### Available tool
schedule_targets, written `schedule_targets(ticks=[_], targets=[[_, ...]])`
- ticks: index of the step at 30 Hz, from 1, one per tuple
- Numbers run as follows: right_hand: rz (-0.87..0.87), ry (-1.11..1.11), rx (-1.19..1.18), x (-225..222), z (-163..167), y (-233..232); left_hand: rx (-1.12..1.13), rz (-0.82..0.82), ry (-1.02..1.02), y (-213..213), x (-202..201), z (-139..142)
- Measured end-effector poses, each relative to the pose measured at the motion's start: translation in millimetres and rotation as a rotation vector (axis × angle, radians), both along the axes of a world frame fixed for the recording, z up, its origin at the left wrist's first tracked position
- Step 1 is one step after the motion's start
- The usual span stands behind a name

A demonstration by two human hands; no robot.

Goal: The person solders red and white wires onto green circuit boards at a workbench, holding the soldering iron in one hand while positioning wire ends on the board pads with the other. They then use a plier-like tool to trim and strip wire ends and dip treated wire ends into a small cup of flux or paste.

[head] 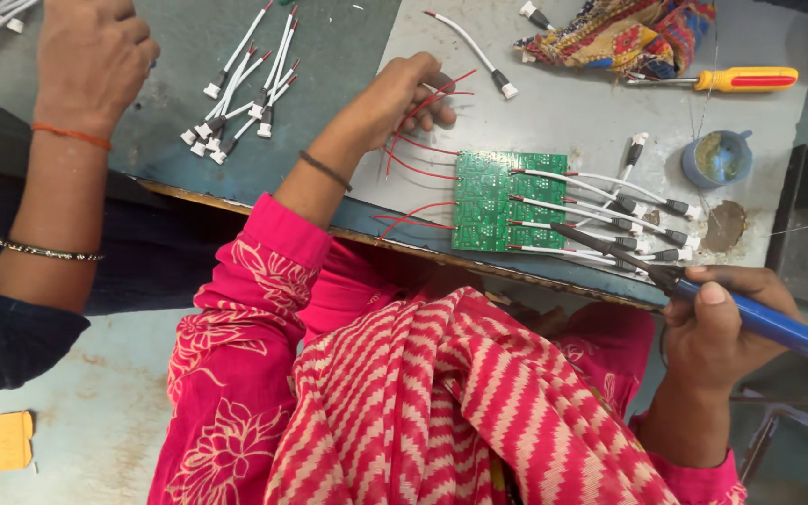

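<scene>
Soldering iron (703, 297), blue-handled, sits gripped in my right hand (708, 332), fingers wrapped tight around it; its tip reaches the near edge of the green circuit board (507, 201) on the table (572, 112). White leads run off the board's right side. My left hand (409, 93) pinches thin red wires (418, 150) left of the board. Farther off: loose white connector cables (240, 89), a solder tin (717, 157), a yellow screwdriver (736, 79), patterned cloth (624, 37). Another person's hand (91, 56) rests far left.

One green circuit board (507, 201) is seen on the table, with one blue-handled soldering iron (759, 323), one yellow-handled screwdriver (736, 79), one small blue cup (717, 157) and one patterned cloth (624, 36). About ten white leads (236, 89) are heaped loose (overlap prevents an exact count).
</scene>
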State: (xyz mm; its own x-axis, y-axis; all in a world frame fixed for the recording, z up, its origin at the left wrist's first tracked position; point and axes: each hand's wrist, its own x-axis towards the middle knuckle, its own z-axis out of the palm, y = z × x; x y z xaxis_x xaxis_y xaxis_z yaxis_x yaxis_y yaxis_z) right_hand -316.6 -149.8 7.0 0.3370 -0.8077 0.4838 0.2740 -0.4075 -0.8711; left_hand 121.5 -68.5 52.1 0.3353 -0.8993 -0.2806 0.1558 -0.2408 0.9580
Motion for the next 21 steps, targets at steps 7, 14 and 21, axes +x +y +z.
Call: schedule_targets(ticks=[7, 14, 21], targets=[[-0.007, -0.014, 0.023, -6, -3, 0, 0.021, 0.014, -0.077, 4, 0, 0], [-0.004, -0.010, 0.031, -11, 0, 2, -0.169, 0.126, -1.051, 25, -2, -5], [-0.027, -0.013, 0.051, -13, 0, 1, -0.038, 0.237, -1.258, 47, -26, -24]])
